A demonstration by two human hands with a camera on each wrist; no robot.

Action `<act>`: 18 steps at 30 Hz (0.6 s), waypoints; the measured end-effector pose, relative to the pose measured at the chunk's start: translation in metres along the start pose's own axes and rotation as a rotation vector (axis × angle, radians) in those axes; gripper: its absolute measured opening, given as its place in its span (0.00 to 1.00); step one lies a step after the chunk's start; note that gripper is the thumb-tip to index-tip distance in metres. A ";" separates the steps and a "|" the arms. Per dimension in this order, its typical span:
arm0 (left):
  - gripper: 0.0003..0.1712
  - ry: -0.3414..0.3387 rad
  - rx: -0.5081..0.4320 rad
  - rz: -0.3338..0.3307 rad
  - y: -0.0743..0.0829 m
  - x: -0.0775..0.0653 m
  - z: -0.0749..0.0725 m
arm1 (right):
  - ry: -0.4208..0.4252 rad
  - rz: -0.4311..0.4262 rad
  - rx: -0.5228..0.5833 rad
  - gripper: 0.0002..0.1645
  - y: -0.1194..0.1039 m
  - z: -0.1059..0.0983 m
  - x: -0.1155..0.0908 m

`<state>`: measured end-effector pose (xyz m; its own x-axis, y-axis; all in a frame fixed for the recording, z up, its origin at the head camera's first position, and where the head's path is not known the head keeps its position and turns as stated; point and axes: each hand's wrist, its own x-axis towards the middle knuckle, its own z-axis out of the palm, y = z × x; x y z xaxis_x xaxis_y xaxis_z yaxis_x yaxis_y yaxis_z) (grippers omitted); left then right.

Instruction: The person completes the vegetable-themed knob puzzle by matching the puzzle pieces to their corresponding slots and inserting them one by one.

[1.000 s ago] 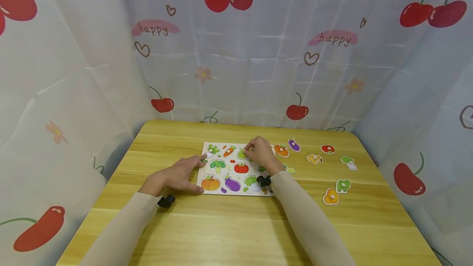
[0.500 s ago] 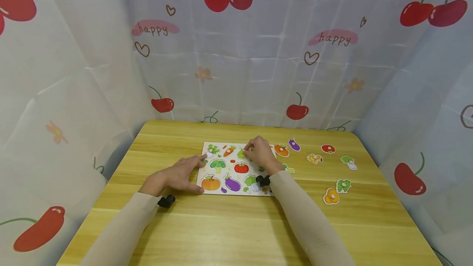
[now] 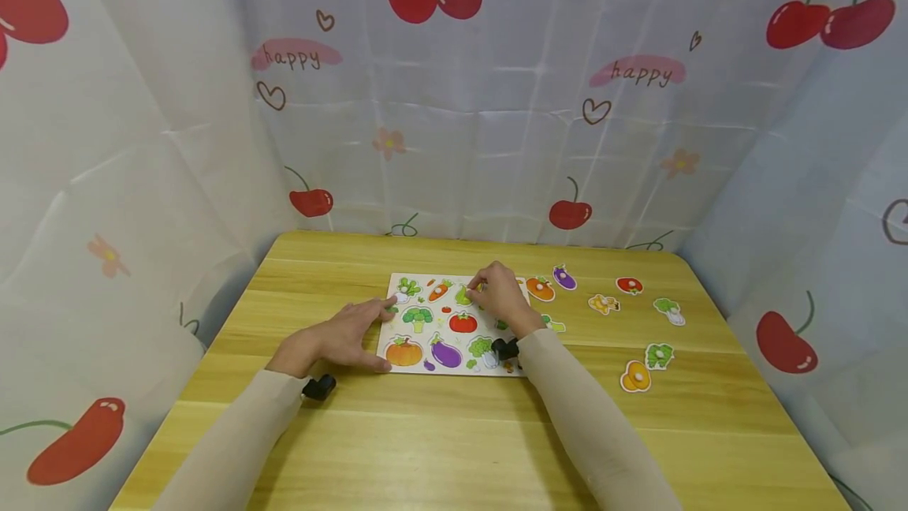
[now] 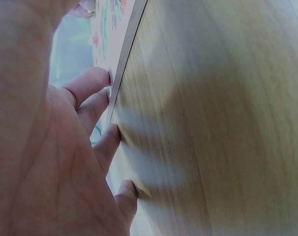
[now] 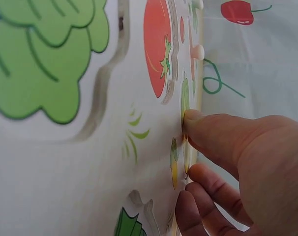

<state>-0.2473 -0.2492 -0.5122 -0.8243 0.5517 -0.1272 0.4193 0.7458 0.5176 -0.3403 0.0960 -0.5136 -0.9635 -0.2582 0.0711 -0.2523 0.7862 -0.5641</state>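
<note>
A white vegetable puzzle board [image 3: 431, 335] lies on the wooden table. At its left edge rests my left hand [image 3: 342, 335], thumb and fingers spread, some fingertips touching the board and others the tabletop. My right hand [image 3: 505, 295] reaches over the board's far right part. Its thumb [image 5: 213, 129] and fingertips pinch a green-and-yellow puzzle piece [image 5: 185, 96] that looks like corn, low at the board's surface. The hand hides much of this piece, and I cannot tell whether it sits fully in its recess. A carrot [image 3: 440, 291] and a tomato [image 3: 463, 323] show nearby.
Several loose vegetable pieces are spread right of the board, among them an orange pumpkin [image 3: 541, 289], an eggplant [image 3: 564, 277], a red tomato piece [image 3: 629, 286] and a bok choy [image 3: 669, 311]. A cherry-print curtain [image 3: 461, 140] surrounds the table [image 3: 397, 440].
Both hands keep their places on the board, and the loose pieces stay put. Only the head view has shifted very slightly.
</note>
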 end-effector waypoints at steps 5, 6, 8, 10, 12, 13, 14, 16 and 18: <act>0.56 -0.001 0.002 0.000 0.001 0.000 0.000 | -0.002 -0.022 -0.005 0.07 0.001 -0.002 -0.002; 0.56 0.000 0.002 0.003 0.002 0.000 0.000 | -0.003 -0.028 -0.009 0.07 0.001 -0.003 -0.002; 0.56 0.004 -0.002 0.010 0.003 0.000 -0.001 | -0.007 -0.039 -0.009 0.07 0.001 -0.004 -0.003; 0.55 0.008 -0.008 0.017 0.003 0.000 -0.001 | -0.011 -0.055 -0.010 0.08 0.002 -0.005 -0.004; 0.55 0.011 -0.014 0.021 0.003 0.000 0.000 | -0.012 -0.074 -0.006 0.08 0.003 -0.007 -0.005; 0.55 0.011 -0.017 0.021 0.003 0.000 0.000 | -0.013 -0.085 0.000 0.09 0.003 -0.008 -0.005; 0.55 0.011 -0.018 0.021 0.003 0.000 0.000 | -0.004 -0.123 0.009 0.11 0.014 -0.003 0.000; 0.55 0.011 -0.016 0.023 0.003 0.000 0.000 | 0.000 -0.150 0.010 0.11 0.016 -0.004 -0.001; 0.55 0.008 -0.012 0.023 0.002 0.000 0.000 | 0.008 -0.186 0.019 0.12 0.028 0.000 0.003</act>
<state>-0.2467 -0.2474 -0.5112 -0.8174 0.5657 -0.1087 0.4334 0.7283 0.5308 -0.3503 0.1172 -0.5295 -0.9011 -0.3936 0.1820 -0.4245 0.7148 -0.5559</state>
